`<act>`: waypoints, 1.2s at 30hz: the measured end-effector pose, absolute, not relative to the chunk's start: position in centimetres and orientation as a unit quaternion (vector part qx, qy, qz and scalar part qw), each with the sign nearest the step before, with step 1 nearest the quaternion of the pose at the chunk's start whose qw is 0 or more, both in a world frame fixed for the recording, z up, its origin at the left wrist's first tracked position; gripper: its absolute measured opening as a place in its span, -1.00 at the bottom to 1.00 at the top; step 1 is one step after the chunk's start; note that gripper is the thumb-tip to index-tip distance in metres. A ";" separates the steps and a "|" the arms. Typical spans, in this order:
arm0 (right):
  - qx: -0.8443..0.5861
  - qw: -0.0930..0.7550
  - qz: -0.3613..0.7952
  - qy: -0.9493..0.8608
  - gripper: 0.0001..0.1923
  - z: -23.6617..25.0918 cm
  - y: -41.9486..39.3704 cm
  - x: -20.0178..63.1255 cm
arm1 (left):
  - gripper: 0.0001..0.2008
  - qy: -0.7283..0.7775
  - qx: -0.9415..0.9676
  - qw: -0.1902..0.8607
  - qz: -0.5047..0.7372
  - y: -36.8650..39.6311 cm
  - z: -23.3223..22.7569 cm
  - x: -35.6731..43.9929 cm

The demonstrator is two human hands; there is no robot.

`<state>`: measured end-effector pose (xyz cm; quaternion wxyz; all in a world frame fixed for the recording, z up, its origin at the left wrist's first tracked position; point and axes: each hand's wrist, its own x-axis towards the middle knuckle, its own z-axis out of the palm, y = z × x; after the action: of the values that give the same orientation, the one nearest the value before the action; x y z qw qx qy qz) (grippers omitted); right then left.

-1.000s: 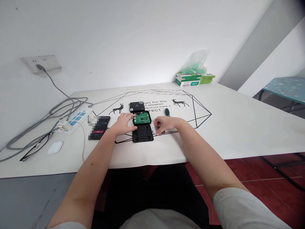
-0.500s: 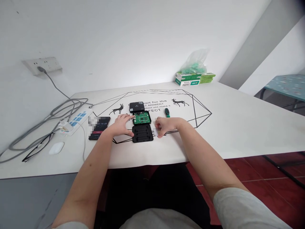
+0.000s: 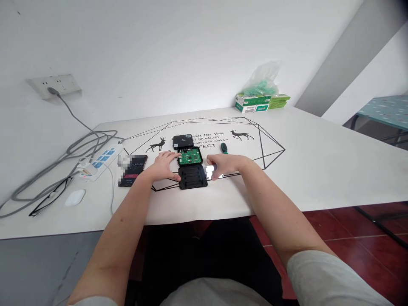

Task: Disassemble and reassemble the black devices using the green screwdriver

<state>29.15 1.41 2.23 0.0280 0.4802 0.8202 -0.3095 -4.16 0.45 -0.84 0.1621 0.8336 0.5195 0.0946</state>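
Now right hand (image 3: 223, 165) lifted small white piece (image 3: 210, 171), left hand (image 3: 164, 165) unmoved

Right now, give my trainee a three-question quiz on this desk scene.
1. True or false: the left hand rests beside the open case with the green circuit board.
2. Which lies right of that board: A) phone, B) green-handled screwdriver, C) power strip?
3. What do the right hand fingers pinch?

Key: 1 true. 2 B. 3 A small pale piece just right of the black cover; what it is cannot be told.
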 end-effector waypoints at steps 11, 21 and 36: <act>0.459 -0.055 -0.267 0.846 -0.49 2.6 1.4 29.4 | -0.39 0.558 0.816 0.090 0.120 1.2 -1.3 -5.0; 0.305 -0.150 -0.262 0.903 -0.70 1.7 -0.8 24.3 | -0.72 0.587 0.799 0.006 0.131 1.8 -2.2 -4.3; 0.289 -0.114 -0.217 0.925 -0.66 0.8 -0.7 23.1 | -0.76 0.602 0.786 -0.007 0.140 2.0 -2.5 -4.1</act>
<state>23.11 -0.66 0.79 -0.1141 0.2890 0.9254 -0.2171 -4.13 2.04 -2.49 -0.0067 0.7858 0.6025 0.1399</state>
